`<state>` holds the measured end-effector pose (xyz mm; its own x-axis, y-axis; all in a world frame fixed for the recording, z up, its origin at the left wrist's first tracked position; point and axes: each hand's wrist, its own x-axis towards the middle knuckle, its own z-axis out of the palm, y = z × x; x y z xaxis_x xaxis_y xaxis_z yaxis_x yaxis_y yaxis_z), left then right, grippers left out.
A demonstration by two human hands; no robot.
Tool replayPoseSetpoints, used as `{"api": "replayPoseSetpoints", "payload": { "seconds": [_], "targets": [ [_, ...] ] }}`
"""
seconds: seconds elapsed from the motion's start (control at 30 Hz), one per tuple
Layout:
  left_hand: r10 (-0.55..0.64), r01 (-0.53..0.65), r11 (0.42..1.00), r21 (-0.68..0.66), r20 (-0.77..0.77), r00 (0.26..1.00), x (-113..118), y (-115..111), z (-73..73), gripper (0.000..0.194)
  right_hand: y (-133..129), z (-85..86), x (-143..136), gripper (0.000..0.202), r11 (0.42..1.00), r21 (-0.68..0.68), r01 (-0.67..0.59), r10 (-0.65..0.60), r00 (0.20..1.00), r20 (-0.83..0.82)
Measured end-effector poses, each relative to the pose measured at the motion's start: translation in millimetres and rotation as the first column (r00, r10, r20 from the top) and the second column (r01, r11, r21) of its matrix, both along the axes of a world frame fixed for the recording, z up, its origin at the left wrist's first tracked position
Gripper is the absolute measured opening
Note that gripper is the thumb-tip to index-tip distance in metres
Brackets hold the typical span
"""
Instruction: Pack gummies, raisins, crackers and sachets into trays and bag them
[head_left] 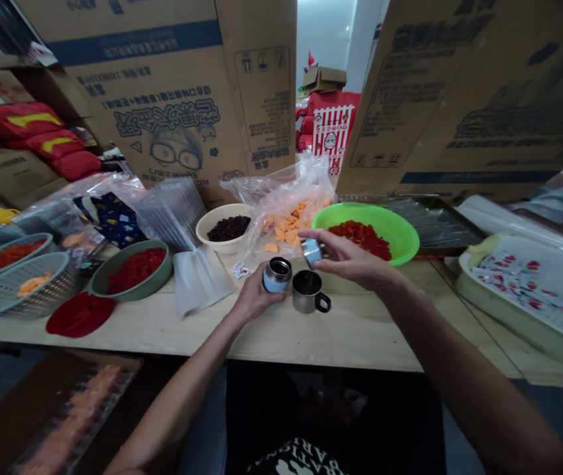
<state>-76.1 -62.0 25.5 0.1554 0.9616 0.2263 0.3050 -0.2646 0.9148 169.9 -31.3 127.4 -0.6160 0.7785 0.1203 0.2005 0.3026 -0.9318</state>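
Observation:
My left hand (254, 295) is wrapped round a light blue thermos (276, 284), which stands uncapped with its steel mouth facing up. Between my right thumb and fingers is a small blue and silver lid (311, 252), held in the air to the right of the thermos. My right hand (343, 257) reaches in from the right, in front of the bright green bowl. A steel mug (305, 300) with a black handle stands on the table just right of the thermos, below the lid. It looks dark inside; I cannot tell what it holds.
Behind my hands are a green bowl (404, 231) of red pieces, a bag of orange pieces (288, 227) and a cream bowl (206, 231) of dark pieces. More bowls and baskets stand left; a tub (489, 297) of small packets stands right. Large cartons (172, 86) wall the back.

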Motion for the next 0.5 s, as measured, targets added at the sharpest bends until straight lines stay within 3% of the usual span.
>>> {"api": "replayPoseSetpoints", "payload": {
  "seconds": [0.1, 0.2, 0.33, 0.5],
  "targets": [
    [0.048, -0.047, 0.999, -0.011, 0.159, 0.986, -3, -6, -23.3, 0.073, 5, 2.4, -32, 0.063, 0.979, 0.181, -0.09, 0.046, 0.971, 0.236],
    [0.088, -0.084, 0.996, -0.027, 0.195, 0.977, -8, -11, -38.4, 0.075, 10, 3.3, -65, 0.059, 0.91, 0.348, -0.228, 0.05, 0.89, 0.453],
    [0.091, -0.077, 0.995, -0.062, 0.262, 0.961, -10, -14, -43.1, 0.077, 17, 3.9, -99, 0.055, 0.86, 0.34, -0.381, 0.078, 0.756, 0.65],
    [0.081, -0.052, 0.994, -0.091, 0.355, 0.931, -10, -16, -44.0, 0.079, 16, 9.2, -118, 0.052, 0.804, 0.297, -0.515, 0.117, 0.627, 0.77]
  ]
}}
